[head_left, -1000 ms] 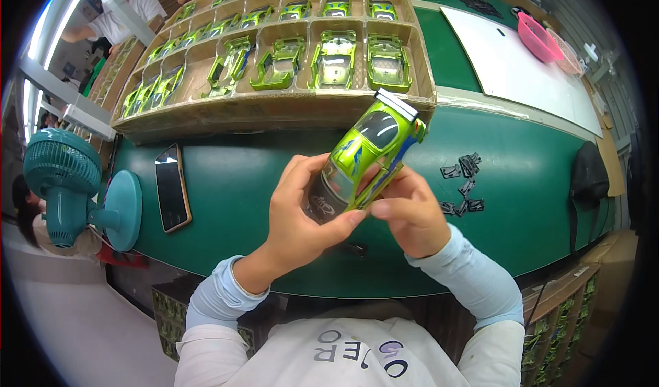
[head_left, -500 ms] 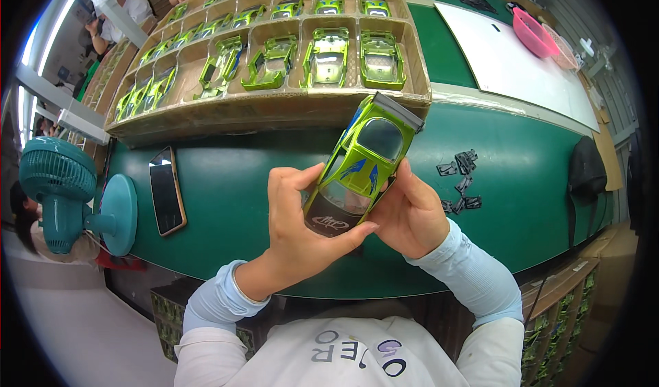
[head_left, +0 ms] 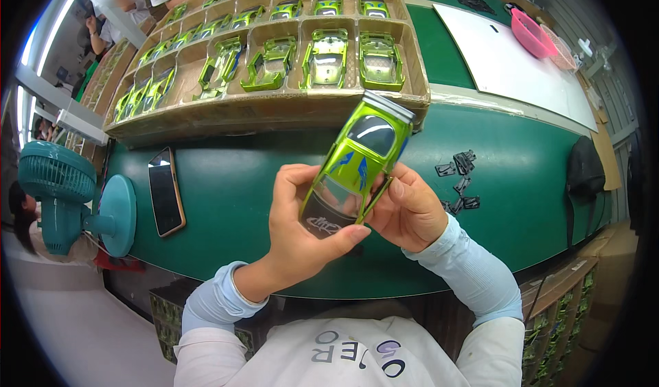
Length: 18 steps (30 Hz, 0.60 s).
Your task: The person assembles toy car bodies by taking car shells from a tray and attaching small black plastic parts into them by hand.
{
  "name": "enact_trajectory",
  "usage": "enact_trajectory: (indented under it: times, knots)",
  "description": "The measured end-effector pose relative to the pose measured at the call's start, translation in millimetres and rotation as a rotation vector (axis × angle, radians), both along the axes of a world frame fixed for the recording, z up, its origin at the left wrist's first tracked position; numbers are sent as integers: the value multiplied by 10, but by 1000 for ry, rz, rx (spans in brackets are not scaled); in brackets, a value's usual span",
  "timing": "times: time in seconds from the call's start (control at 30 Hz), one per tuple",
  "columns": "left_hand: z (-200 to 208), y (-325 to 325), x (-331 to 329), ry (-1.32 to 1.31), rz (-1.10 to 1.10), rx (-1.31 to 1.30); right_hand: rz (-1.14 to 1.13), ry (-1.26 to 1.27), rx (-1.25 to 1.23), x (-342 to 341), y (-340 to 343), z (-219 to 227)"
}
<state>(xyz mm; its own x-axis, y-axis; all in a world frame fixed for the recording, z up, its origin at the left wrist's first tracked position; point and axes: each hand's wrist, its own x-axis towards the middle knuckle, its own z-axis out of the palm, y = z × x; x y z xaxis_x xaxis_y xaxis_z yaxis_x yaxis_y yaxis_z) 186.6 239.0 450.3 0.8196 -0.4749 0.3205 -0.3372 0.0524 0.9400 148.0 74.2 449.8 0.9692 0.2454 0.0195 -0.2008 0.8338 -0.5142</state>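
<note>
A green toy car body with blue markings, dark windows and a black hood hangs tilted over the table. My left hand is wrapped around its hood end, thumb on top and fingers along the left side. At the car's right side, my right hand pinches a narrow green-and-black side piece, which looks like a door swung outward. Part of the right fingers lies hidden behind that piece. The grey strip at the car's far end points toward the box.
A divided cardboard box of green car bodies stands behind. Small black parts lie right of my hands. A phone and a teal fan are at left. Farther back are a white board, a pink basket and other people.
The car body has turned slightly and shifted a little left. Its right side piece now stands out from the body, with my right thumb and fingers on it.
</note>
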Motion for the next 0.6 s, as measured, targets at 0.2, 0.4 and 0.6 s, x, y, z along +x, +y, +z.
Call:
enact_trajectory:
  times: [0.2, 0.4, 0.6]
  knots:
    - [-70, -34, -38, 1, -17, -11, 4, -22, -54, -15, 11, -36]
    - [-107, -56, -54, -41, -39, -18, -16, -10, -130, -85, 13, 45]
    - [137, 1, 148, 1102, -392, -559, 129, -14, 23, 58, -125, -104]
